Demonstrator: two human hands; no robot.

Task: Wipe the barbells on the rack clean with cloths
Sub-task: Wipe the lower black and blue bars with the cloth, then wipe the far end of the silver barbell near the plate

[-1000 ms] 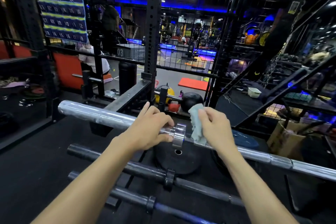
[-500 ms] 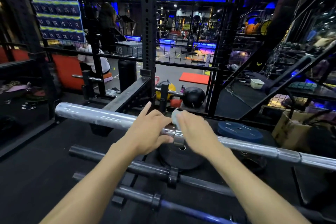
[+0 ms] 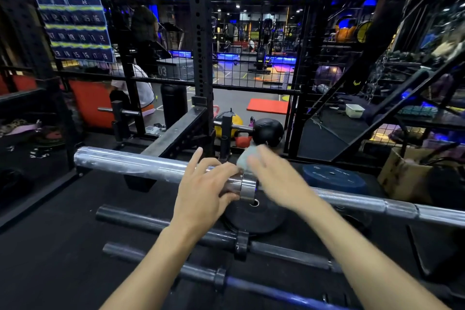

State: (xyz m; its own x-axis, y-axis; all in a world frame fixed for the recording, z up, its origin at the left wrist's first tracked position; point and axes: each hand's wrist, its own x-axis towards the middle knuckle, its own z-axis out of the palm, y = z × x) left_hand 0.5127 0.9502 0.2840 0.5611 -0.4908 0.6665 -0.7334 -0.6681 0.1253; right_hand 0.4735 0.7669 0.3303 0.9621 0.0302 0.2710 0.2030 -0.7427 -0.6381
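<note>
- Across the middle of the view, a chrome barbell (image 3: 130, 162) is seen lying level, with its thick sleeve to the left of its collar (image 3: 247, 185) and its thin shaft running off to the right.
- Just left of the collar, the left hand (image 3: 203, 190) is curled round the inner end of the sleeve, gripping it; the forefinger is raised off the metal.
- Just right of the collar, the right hand (image 3: 274, 178) is blurred; a pale cloth (image 3: 245, 158) is held under its fingers above the shaft. How tightly the cloth is gripped cannot be told.
- Below the collar, two dark barbells (image 3: 161, 221) are seen lying side by side.
- Directly beneath the collar, a black weight plate (image 3: 261, 219) is noted; to the right, a blue plate (image 3: 334, 177).
</note>
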